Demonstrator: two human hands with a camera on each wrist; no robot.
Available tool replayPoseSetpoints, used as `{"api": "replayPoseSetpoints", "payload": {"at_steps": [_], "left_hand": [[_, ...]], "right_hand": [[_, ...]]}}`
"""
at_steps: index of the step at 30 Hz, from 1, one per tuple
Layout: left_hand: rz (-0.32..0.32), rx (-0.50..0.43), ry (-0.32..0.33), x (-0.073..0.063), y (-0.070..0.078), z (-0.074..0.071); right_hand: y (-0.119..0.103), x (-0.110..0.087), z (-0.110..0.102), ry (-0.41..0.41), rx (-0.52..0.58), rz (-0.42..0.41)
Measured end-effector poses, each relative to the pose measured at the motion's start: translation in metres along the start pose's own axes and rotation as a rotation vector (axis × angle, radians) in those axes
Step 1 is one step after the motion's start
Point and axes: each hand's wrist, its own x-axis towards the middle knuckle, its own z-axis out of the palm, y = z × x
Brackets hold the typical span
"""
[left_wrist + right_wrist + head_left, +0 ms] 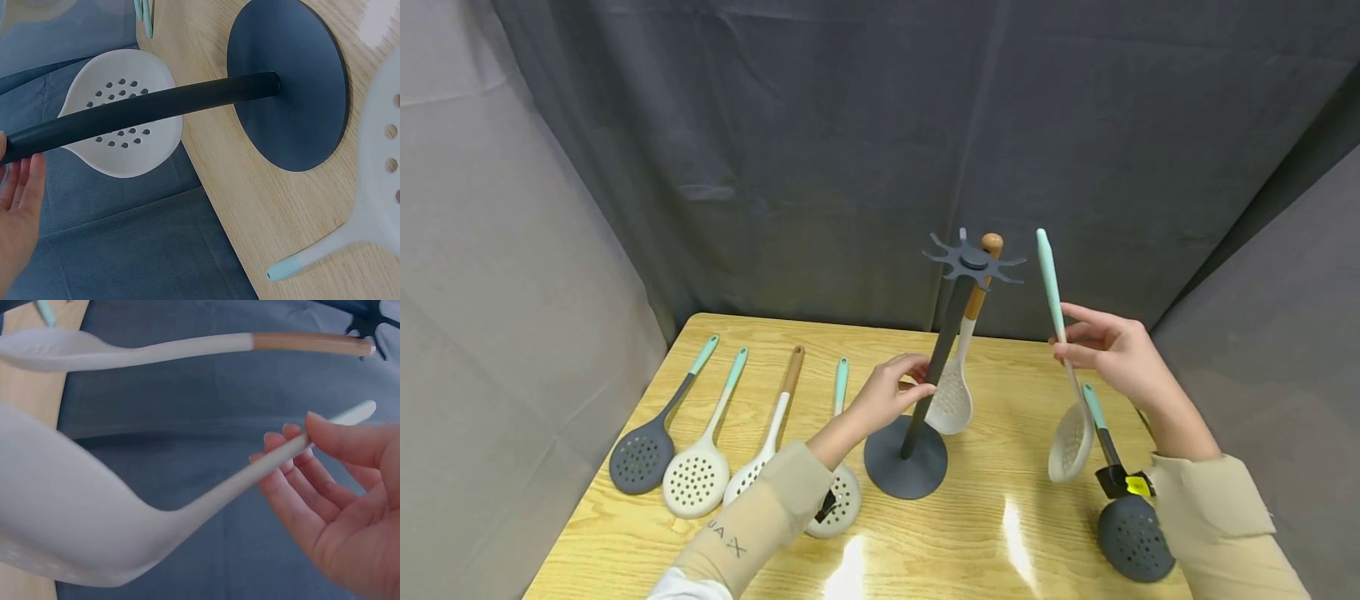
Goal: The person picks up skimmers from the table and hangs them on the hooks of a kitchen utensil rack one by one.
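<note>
A dark grey utensil stand (938, 358) with a round base and a hooked top rises from the table. My left hand (887, 398) holds its pole, thumb on the near side and fingers behind; the left wrist view shows those fingers (28, 187) against the pole. From a hook hangs a white skimmer with a brown handle (953, 396). To the right of the stand, my right hand (1108, 342) pinches a second white skimmer (1070, 446) by its neck, below the mint handle. This skimmer is upright, head down, apart from the stand.
On the left of the wooden table (1000, 533) lie a dark skimmer (642, 458) and several white ones, one partly behind my left sleeve. Another dark skimmer (1135, 537) with a black-and-yellow tag lies at the right. Grey curtains (820, 167) enclose the table.
</note>
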Motion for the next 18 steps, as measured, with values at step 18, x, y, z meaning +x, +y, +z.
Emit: {"api": "replayPoseSetpoints", "payload": {"at_steps": [18], "left_hand": [[-0.008, -0.002, -0.006, -0.0003, 0.0012, -0.0008]], "right_hand": [[-0.0058, -0.0079, -0.0026, -0.180, 0.171, -0.172]]}}
